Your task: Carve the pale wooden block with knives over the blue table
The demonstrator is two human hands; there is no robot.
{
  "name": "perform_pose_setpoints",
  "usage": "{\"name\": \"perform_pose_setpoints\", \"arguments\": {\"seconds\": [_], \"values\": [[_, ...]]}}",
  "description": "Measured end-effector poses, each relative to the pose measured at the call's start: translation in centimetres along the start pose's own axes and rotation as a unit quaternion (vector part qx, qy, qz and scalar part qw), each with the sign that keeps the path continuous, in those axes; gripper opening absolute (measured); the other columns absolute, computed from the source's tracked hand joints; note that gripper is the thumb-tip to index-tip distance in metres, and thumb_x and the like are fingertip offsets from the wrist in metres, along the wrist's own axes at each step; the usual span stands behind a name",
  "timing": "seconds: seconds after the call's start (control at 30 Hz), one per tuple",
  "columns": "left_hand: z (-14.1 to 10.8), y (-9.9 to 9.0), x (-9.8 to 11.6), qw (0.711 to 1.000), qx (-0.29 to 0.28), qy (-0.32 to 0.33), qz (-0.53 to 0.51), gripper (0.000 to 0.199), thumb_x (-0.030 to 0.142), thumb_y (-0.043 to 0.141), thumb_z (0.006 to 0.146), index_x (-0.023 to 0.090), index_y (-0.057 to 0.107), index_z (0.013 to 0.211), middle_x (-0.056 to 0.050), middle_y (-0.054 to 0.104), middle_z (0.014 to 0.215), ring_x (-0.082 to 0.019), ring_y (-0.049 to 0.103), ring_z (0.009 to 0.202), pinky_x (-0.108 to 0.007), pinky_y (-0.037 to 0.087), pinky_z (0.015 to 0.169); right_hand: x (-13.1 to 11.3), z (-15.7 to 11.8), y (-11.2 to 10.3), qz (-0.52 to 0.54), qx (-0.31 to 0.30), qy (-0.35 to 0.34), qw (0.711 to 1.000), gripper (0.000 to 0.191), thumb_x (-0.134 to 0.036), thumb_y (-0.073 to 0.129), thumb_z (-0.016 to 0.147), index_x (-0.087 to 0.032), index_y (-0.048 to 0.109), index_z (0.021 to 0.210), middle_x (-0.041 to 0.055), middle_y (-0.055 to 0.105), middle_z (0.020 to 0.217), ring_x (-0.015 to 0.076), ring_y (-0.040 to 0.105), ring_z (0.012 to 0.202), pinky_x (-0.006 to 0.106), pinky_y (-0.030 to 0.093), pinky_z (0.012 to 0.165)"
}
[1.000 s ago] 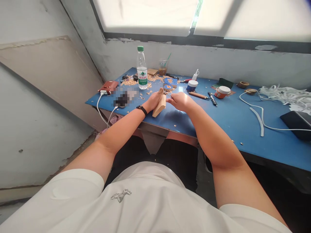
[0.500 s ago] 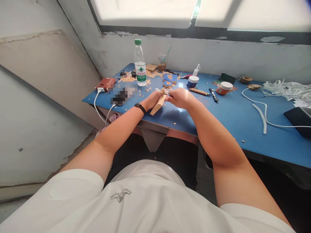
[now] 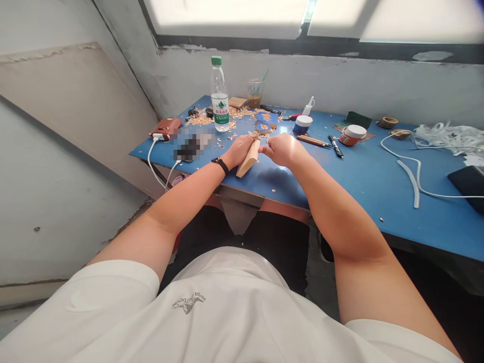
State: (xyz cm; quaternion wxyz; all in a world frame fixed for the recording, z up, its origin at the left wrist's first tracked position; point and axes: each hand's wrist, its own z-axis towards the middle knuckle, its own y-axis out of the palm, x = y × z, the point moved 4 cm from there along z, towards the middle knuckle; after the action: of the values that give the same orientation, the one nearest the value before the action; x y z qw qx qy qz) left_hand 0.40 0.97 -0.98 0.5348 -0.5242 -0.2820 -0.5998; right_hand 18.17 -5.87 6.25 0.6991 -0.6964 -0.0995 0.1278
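My left hand is closed round a pale block of wood, which slants with its near end toward me over the table's front edge. The far end of the block is narrower and shaped, partly covered by my fingers. My right hand is closed just to the right of that end, thumb pointing left toward the block. It grips a carving knife, of which only a bit of blade shows by the wood; its handle is hidden in my fist. Wood shavings lie on the table beyond my hands.
On the blue table stand a water bottle, a plastic cup, a blue jar and an orange jar. Pencil-like tools and a marker lie right of my hands. White cables cross the right side.
My right hand has drawn slightly away from the block, and its thumb now sticks out to the left. My left hand still holds the block. The whole view has shifted a little.
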Motion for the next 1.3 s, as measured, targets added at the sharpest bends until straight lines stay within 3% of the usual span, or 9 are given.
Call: {"name": "perform_pose_setpoints", "arguments": {"seconds": [0.1, 0.27, 0.37, 0.5, 0.67, 0.87, 1.0, 1.2, 1.3], "values": [[-0.4, 0.1, 0.8, 1.000, -0.006, -0.009, -0.009, 0.074, 0.078, 0.066, 0.125, 0.026, 0.058, 0.074, -0.001, 0.057, 0.065, -0.017, 0.055, 0.065, -0.038, 0.047, 0.070, 0.0, -0.6, -0.6, -0.013, -0.027, 0.023, 0.999, 0.082, -0.076, 0.040, 0.133, -0.013, 0.091, 0.127, 0.0215, 0.085, 0.112, 0.0317, 0.072, 0.097, 0.039, 0.038, 0.075], [-1.1, 0.7, 1.3, 0.996, -0.069, -0.038, -0.028, 0.088, 0.106, 0.067, 0.110, 0.026, 0.058, 0.077, 0.002, 0.052, 0.064, -0.016, 0.051, 0.062, -0.037, 0.047, 0.067, 0.4, -1.6, -1.2, 0.014, -0.026, -0.059, 0.998, 0.064, -0.069, 0.051, 0.134, -0.018, 0.085, 0.115, 0.0105, 0.078, 0.099, 0.0238, 0.062, 0.087, 0.036, 0.037, 0.079], [-1.3, 0.9, 0.8, 0.995, -0.088, -0.049, -0.029, 0.082, 0.097, 0.069, 0.114, 0.025, 0.063, 0.077, 0.000, 0.056, 0.066, -0.015, 0.049, 0.061, -0.036, 0.042, 0.063, 0.5, -1.9, -1.3, 0.037, -0.020, -0.091, 0.995, 0.063, -0.071, 0.054, 0.132, -0.020, 0.081, 0.109, 0.0071, 0.074, 0.092, 0.0226, 0.060, 0.086, 0.037, 0.035, 0.081], [-1.6, 0.7, 0.7, 0.995, -0.094, -0.032, -0.019, 0.061, 0.066, 0.064, 0.122, 0.023, 0.071, 0.079, -0.002, 0.060, 0.067, -0.017, 0.051, 0.064, -0.036, 0.044, 0.067, 0.3, -1.7, -1.5, 0.032, -0.028, -0.093, 0.995, 0.058, -0.069, 0.059, 0.131, -0.020, 0.077, 0.106, 0.0068, 0.072, 0.091, 0.0219, 0.057, 0.087, 0.037, 0.035, 0.082], [-1.6, 0.6, 0.9, 0.998, -0.054, -0.033, -0.004, 0.057, 0.055, 0.063, 0.123, 0.024, 0.062, 0.075, -0.002, 0.061, 0.067, -0.017, 0.052, 0.065, -0.035, 0.043, 0.068, 0.0, -1.3, -1.8, 0.015, -0.038, -0.076, 0.996, 0.051, -0.058, 0.057, 0.134, -0.017, 0.080, 0.113, 0.0093, 0.076, 0.099, 0.0207, 0.054, 0.089, 0.035, 0.036, 0.083], [-1.0, 0.8, 1.0, 1.000, -0.003, -0.011, 0.010, 0.052, 0.034, 0.059, 0.123, 0.026, 0.053, 0.072, 0.000, 0.054, 0.064, -0.016, 0.046, 0.065, -0.035, 0.041, 0.066, -0.5, -1.3, -1.7, -0.024, -0.031, -0.041, 0.998, 0.065, -0.064, 0.048, 0.136, -0.014, 0.087, 0.123, 0.0165, 0.082, 0.105, 0.0246, 0.059, 0.089, 0.037, 0.035, 0.081], [-0.8, 0.6, 1.0, 1.000, 0.024, -0.014, 0.014, 0.058, 0.043, 0.062, 0.126, 0.027, 0.053, 0.071, 0.001, 0.051, 0.059, -0.017, 0.044, 0.062, -0.036, 0.042, 0.065, -0.8, -1.2, -1.8, -0.022, -0.039, -0.013, 0.999, 0.070, -0.065, 0.045, 0.137, -0.011, 0.088, 0.125, 0.0217, 0.085, 0.112, 0.0269, 0.064, 0.095, 0.038, 0.035, 0.081], [-1.2, 0.9, 1.5, 1.000, -0.012, -0.026, 0.000, 0.075, 0.087, 0.076, 0.117, 0.027, 0.056, 0.076, 0.003, 0.051, 0.061, -0.016, 0.050, 0.062, -0.035, 0.046, 0.066, -0.3, -1.5, -1.8, -0.025, -0.048, -0.012, 0.998, 0.071, -0.065, 0.044, 0.137, -0.012, 0.089, 0.121, 0.0241, 0.086, 0.117, 0.0294, 0.068, 0.096, 0.039, 0.036, 0.080], [-1.0, 1.0, 0.7, 0.998, -0.039, -0.039, -0.002, 0.075, 0.085, 0.070, 0.120, 0.026, 0.059, 0.075, 0.001, 0.056, 0.063, -0.016, 0.050, 0.062, -0.035, 0.044, 0.064, -0.1, -1.9, -1.9, -0.031, -0.039, -0.034, 0.998, 0.070, -0.070, 0.050, 0.135, -0.013, 0.088, 0.123, 0.0229, 0.086, 0.116, 0.0289, 0.068, 0.096, 0.038, 0.036, 0.081]]}}
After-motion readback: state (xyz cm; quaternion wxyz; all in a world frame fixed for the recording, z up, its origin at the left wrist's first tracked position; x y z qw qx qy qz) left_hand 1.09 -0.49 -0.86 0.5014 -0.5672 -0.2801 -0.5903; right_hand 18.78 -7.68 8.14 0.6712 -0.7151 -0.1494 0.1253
